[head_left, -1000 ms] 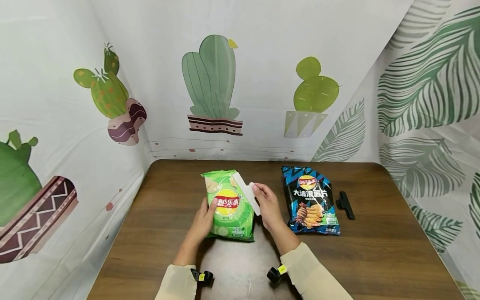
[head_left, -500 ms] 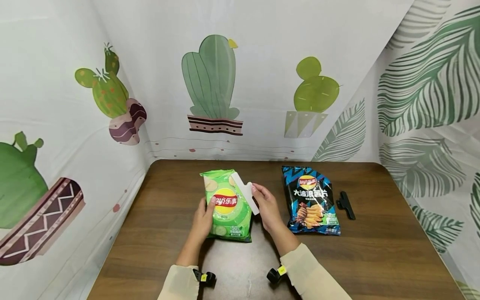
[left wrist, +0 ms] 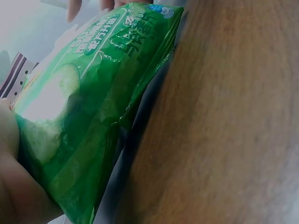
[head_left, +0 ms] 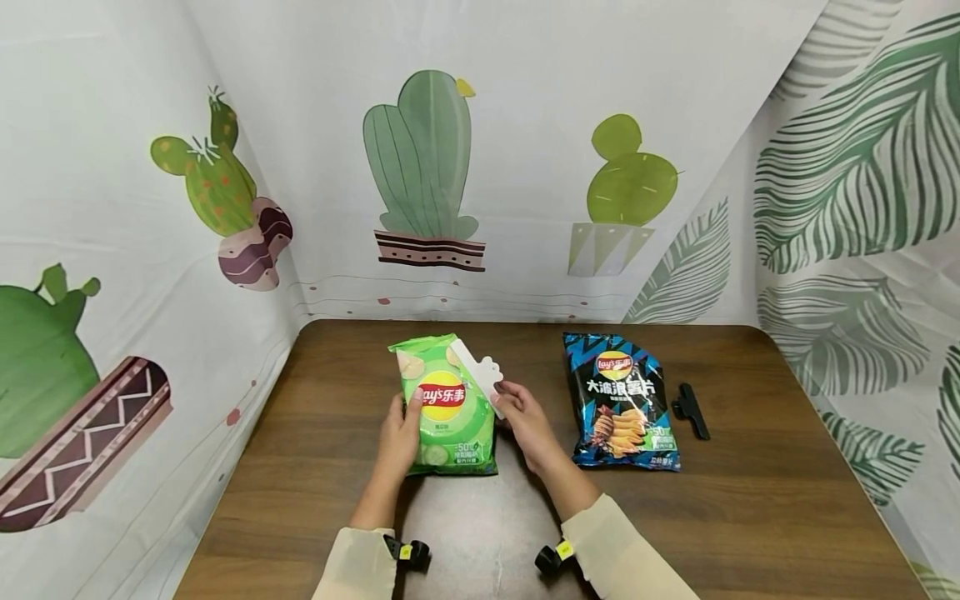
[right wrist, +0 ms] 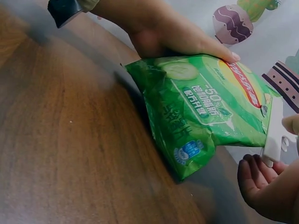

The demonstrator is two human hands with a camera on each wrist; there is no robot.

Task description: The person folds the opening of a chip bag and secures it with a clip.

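Note:
In the head view, my left hand [head_left: 396,442] grips the left side of a green bag of potato chips [head_left: 448,429], thumb on its front. Along the bag's slanted upper-right edge sits a white bag clip [head_left: 474,372] with a scalloped handle. My right hand [head_left: 531,427] is at the clip's lower end. In the right wrist view, the right thumb and fingers stand apart around the end of the clip [right wrist: 274,128], without a clear pinch. The left wrist view has the green bag [left wrist: 84,121] tilted above the tabletop, the left hand [left wrist: 21,186] at its side.
A blue and black bag of chips [head_left: 621,408] lies to the right of my right hand, with a black bag clip [head_left: 692,411] beside it. Both rest on the brown wooden table [head_left: 772,500]. A printed cloth [head_left: 525,150] hangs behind the table.
The green bag and its clip have shifted slightly left and up with my left hand. My right fingers have come off the clip's handle, which now shows whole, and sit lower.

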